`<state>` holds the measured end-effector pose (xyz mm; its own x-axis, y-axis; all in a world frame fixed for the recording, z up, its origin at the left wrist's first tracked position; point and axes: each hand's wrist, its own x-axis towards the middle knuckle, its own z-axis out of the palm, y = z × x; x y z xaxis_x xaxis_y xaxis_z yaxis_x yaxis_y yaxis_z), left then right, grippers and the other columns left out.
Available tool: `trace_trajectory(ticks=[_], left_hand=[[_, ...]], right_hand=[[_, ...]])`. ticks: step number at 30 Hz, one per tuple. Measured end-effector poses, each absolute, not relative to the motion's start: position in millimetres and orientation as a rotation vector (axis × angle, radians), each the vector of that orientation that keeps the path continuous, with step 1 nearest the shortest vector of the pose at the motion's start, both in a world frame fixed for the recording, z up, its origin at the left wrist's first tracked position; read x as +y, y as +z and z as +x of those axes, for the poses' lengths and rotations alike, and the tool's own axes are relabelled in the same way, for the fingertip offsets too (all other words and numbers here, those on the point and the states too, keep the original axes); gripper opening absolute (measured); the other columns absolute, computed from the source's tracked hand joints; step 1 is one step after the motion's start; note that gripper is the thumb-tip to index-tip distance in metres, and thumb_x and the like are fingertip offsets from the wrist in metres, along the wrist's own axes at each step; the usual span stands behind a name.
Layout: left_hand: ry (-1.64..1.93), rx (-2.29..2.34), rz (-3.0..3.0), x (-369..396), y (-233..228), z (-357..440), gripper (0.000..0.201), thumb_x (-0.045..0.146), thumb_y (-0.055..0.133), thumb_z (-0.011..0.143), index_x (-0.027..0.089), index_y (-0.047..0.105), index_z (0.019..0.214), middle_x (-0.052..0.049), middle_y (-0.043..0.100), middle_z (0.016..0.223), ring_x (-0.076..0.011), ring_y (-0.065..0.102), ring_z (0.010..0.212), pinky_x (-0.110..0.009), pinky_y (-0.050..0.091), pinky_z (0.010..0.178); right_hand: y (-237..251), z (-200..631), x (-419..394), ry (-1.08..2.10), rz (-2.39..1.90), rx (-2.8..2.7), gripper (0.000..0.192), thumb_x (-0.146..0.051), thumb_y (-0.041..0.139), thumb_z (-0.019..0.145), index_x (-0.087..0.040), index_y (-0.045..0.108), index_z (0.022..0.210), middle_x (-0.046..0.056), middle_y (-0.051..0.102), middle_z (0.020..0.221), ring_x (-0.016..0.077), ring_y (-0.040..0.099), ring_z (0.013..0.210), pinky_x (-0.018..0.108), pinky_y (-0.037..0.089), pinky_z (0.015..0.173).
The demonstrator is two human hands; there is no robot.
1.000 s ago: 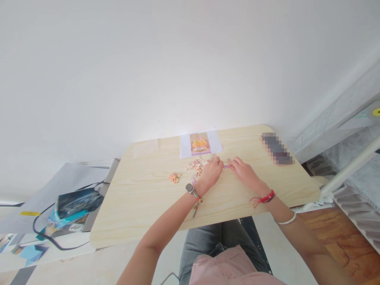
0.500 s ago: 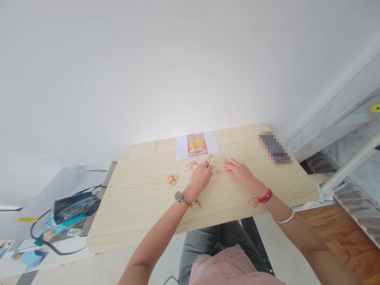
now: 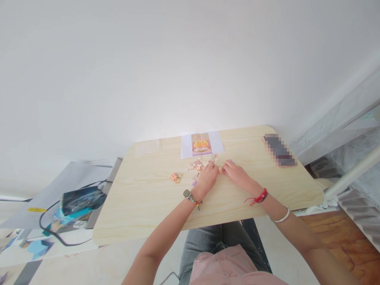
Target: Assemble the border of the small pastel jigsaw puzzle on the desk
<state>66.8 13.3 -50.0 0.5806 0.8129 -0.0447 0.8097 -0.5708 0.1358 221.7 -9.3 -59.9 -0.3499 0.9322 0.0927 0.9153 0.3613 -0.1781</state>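
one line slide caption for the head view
Both hands, left and right, meet over scattered pastel jigsaw pieces on a pale wooden table.

- A pale wooden table (image 3: 142, 206) with rounded corners stands against a white wall (image 3: 148, 71).
- A blurred dark flat rectangular object (image 3: 280, 150) lies near the table's far right corner.
- A blue package wrapped by a black cable (image 3: 78, 202) sits left of the table.

Small pastel puzzle pieces (image 3: 199, 164), loosely scattered flat on the light wooden table (image 3: 148, 198), mid-back.
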Motion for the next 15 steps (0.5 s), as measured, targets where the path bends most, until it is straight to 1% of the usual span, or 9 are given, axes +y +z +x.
trace_trajectory(ticks=[4, 8, 12, 15], left_hand=[[0.082, 1.458, 2.646, 7.8, -44.4, 47.0, 0.022, 0.015, 0.034, 0.090, 0.015, 0.052, 0.102, -0.010, 0.051, 0.103, -0.0192, 0.053, 0.095, -0.029, 0.046, 0.074], [0.127, 1.630, 2.587, 2.1, -34.0, 2.6, 0.020, 0.017, 0.035, 0.090, 0.016, 0.053, 0.097, -0.009, 0.052, 0.099, -0.0196, 0.052, 0.097, -0.029, 0.044, 0.077], [0.156, 1.827, 2.488, 0.3, -30.6, -50.1, 0.022, 0.020, 0.033, 0.091, 0.016, 0.054, 0.092, -0.008, 0.051, 0.094, -0.0196, 0.053, 0.091, -0.028, 0.044, 0.068], [0.166, 1.943, 2.419, 3.5, -34.8, -78.1, 0.021, 0.021, 0.035, 0.091, 0.016, 0.055, 0.092, -0.008, 0.052, 0.093, -0.0193, 0.054, 0.089, -0.027, 0.044, 0.065]], right_hand=[[-50.0, 208.9, -8.5, 0.068, -1.614, -2.492, 0.021, -0.022, 0.038, 0.091, -0.016, 0.058, 0.086, 0.007, 0.053, 0.088, 0.0161, 0.051, 0.072, 0.026, 0.035, 0.056], [-35.3, 170.4, 5.1, 0.071, -1.437, -2.602, 0.021, -0.021, 0.035, 0.092, -0.014, 0.056, 0.092, 0.008, 0.053, 0.093, 0.0133, 0.051, 0.066, 0.025, 0.033, 0.055], [-24.7, 117.1, 23.3, 0.093, -1.224, -2.743, 0.015, -0.013, 0.039, 0.088, -0.013, 0.054, 0.088, 0.008, 0.053, 0.093, 0.0138, 0.050, 0.065, 0.026, 0.031, 0.053], [-22.0, 85.5, 31.5, 0.242, -1.145, -2.798, 0.016, -0.006, 0.039, 0.085, -0.012, 0.053, 0.090, 0.009, 0.053, 0.094, 0.0125, 0.049, 0.063, 0.026, 0.032, 0.055]])
